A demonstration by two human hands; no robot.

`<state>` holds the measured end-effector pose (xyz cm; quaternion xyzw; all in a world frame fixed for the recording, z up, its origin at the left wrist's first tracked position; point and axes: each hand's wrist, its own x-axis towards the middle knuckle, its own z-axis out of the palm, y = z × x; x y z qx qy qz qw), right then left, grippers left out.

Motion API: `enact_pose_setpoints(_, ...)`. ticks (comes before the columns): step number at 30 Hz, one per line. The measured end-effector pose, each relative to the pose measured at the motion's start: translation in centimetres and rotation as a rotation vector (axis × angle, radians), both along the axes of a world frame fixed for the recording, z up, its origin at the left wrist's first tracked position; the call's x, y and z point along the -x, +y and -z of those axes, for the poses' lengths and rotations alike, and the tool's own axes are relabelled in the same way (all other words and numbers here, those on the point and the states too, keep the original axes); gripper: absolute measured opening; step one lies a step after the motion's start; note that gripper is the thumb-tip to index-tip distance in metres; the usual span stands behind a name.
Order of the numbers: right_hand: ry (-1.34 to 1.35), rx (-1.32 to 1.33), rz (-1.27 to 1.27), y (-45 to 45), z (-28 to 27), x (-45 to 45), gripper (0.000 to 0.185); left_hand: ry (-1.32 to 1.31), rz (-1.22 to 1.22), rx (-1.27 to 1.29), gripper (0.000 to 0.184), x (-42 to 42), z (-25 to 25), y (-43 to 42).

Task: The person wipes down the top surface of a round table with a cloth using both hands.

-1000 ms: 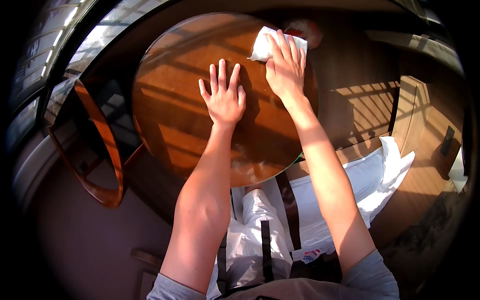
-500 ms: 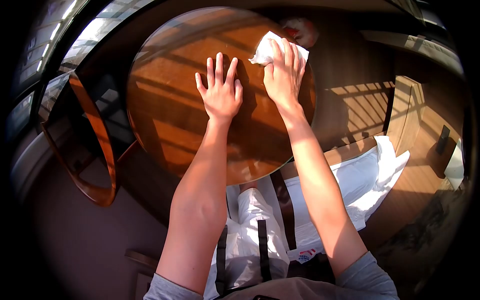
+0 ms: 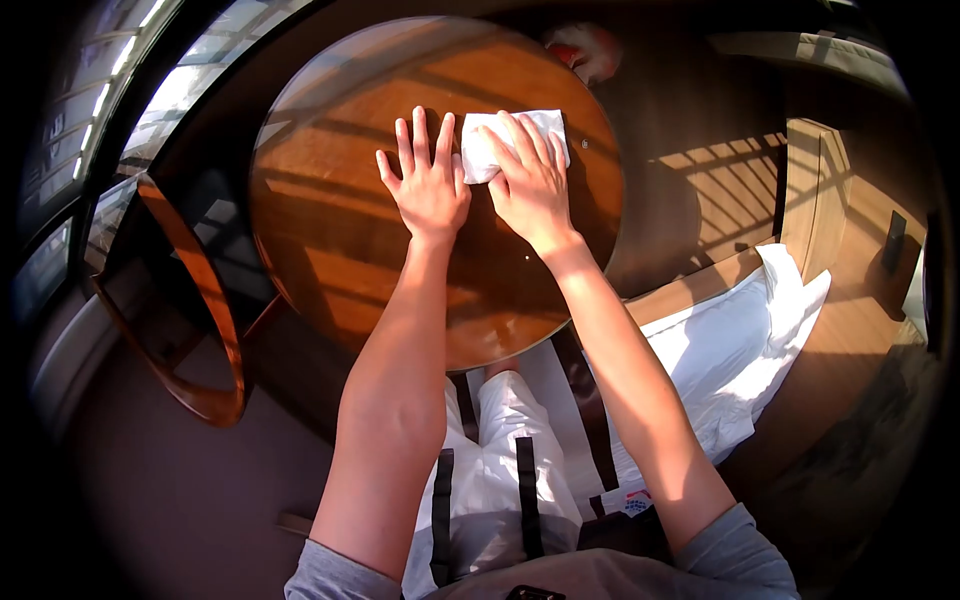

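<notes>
A round brown wooden table point(image 3: 340, 230) with a glossy top lies in front of me, striped by shadows. My left hand point(image 3: 429, 190) rests on it, palm down, with its fingers spread and nothing in them. Just to the right, my right hand point(image 3: 530, 190) lies flat on a folded white cloth point(image 3: 482, 160), fingers stretched over it and pressing it to the tabletop. The cloth's left edge is close to my left thumb. Part of the cloth is hidden beneath my right fingers.
A wooden chair point(image 3: 215, 300) stands left of the table, near the windows point(image 3: 190, 85). Beyond the table's far right edge is a red and white bundle point(image 3: 590, 52). White fabric point(image 3: 715, 350) lies on the wooden bench at the right.
My right hand and the cloth have moved left and nearer to me across the tabletop, closer to my left hand. My left hand stays spread in nearly the same place.
</notes>
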<state>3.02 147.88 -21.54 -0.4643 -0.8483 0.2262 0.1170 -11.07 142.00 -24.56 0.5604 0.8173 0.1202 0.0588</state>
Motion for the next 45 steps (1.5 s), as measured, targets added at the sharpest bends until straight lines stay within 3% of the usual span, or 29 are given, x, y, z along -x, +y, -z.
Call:
enact_pose_setpoints(4, -0.009, 0.068, 0.024, -1.1, -1.0, -1.5, 0.063, 0.022, 0.018, -0.062, 0.056, 0.5, 0.1, -0.4)
enact_pose_setpoints(7, -0.09, 0.021, 0.186, -2.5, -1.5, -4.9, 0.067, -0.154, 0.001, -0.201, 0.052, 1.1, 0.5, -0.9)
enact_pose_setpoints(10, -0.154, 0.001, 0.285, -4.4, 0.1, -8.0, 0.068, -0.151, 0.274, -0.305, 0.047, -0.6, -2.9, 0.6)
enact_pose_setpoints(12, -0.16, -0.051, 0.304, -5.6, 1.2, -9.3, 0.068, -0.222, 0.498, -0.089, 0.054, -2.8, -3.9, 2.5)
enact_pose_setpoints(14, -0.186, -0.052, 0.321, -6.3, 1.7, -9.6, 0.068, -0.086, 0.572, -0.073, 0.058, -4.5, -2.6, 3.6)
enact_pose_setpoints(23, -0.232, 0.004, 0.358, -7.4, 2.0, -10.4, 0.062, 0.188, 0.426, -0.047, 0.057, -2.4, 1.2, 12.2)
enact_pose_setpoints(27, -0.184, -0.005, 0.387, -7.4, 2.2, -10.2, 0.061, -0.011, 0.538, -0.054, 0.055, -3.8, 0.0, 9.1)
enact_pose_setpoints(32, -0.126, 0.023, 0.398, -7.3, 2.4, -10.5, 0.061, -0.108, 0.702, 0.196, 0.057, -5.6, -2.9, -0.4)
enact_pose_setpoints(35, -0.121, 0.017, 0.389, -7.3, 2.4, -10.7, 0.059, -0.072, 0.701, 0.201, 0.054, -5.5, -2.0, 1.0)
enact_pose_setpoints(41, -0.096, -0.007, 0.39, -7.1, 1.8, -10.6, 0.057, 0.029, 0.578, -0.088, 0.065, -7.0, 0.2, 11.0)
enact_pose_setpoints(45, -0.072, 0.014, 0.407, -7.1, 1.8, -10.5, 0.057, 0.045, 0.572, 0.016, 0.053, -7.5, -0.6, 8.6)
